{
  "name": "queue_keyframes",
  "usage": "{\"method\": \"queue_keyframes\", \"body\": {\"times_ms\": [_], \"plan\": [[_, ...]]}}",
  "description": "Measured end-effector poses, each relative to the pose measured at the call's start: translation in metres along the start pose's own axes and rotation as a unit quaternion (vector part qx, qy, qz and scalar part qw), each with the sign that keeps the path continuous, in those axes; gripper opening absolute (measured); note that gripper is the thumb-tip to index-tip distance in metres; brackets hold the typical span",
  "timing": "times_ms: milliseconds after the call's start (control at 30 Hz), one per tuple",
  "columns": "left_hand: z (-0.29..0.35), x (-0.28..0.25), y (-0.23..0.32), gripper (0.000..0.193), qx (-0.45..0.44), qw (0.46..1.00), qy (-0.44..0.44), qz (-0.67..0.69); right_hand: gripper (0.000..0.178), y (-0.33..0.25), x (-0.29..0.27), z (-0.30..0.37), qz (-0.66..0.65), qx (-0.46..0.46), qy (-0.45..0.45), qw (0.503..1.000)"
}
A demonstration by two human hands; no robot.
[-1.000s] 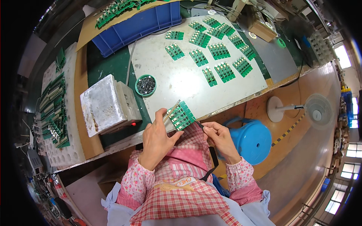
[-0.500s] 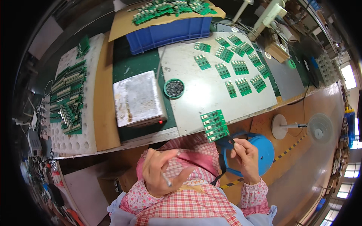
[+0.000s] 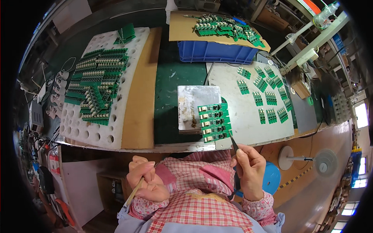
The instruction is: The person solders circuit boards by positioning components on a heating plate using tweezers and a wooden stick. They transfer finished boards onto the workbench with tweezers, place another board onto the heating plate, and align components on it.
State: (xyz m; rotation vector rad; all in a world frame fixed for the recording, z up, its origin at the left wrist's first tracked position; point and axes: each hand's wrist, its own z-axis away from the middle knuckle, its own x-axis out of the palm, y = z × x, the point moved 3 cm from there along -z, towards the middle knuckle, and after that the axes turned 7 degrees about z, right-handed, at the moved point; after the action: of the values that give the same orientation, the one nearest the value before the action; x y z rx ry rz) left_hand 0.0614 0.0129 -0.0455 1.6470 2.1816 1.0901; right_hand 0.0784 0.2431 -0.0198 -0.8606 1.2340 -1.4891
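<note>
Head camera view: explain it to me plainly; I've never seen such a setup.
No machine here: this is bare-handed work, seen from above by a fisheye camera worn on the head, which bends straight edges. The right hand grips dark tweezers holding up a green circuit board. The left hand holds a thin rod. On the table, loose boards are spread over a pale sheet, more lie piled on white foam with holes, and others on cardboard atop a blue bin.
</note>
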Motion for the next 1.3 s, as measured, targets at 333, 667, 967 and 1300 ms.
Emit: {"method": "queue_keyframes", "body": {"times_ms": [333, 667, 967, 1300], "plan": [[-0.002, -0.026, -0.025, 0.059, -0.061, 0.998, 0.004, -0.006, 0.028, 0.002, 0.049, -0.006, 0.006, 0.025, -0.004, 1.000], [-0.004, -0.034, -0.038, 0.059, -0.074, 0.997, -0.010, 0.010, 0.029, 0.000, 0.061, -0.007, 0.050, 0.027, 0.013, 0.998], [-0.005, -0.032, -0.040, 0.059, -0.078, 0.996, -0.027, 0.018, 0.028, -0.002, 0.061, -0.006, 0.041, 0.045, 0.017, 0.998], [-0.003, -0.032, -0.037, 0.060, -0.088, 0.995, -0.047, 0.005, 0.029, -0.001, 0.060, -0.006, 0.041, 0.039, 0.010, 0.998]]}}
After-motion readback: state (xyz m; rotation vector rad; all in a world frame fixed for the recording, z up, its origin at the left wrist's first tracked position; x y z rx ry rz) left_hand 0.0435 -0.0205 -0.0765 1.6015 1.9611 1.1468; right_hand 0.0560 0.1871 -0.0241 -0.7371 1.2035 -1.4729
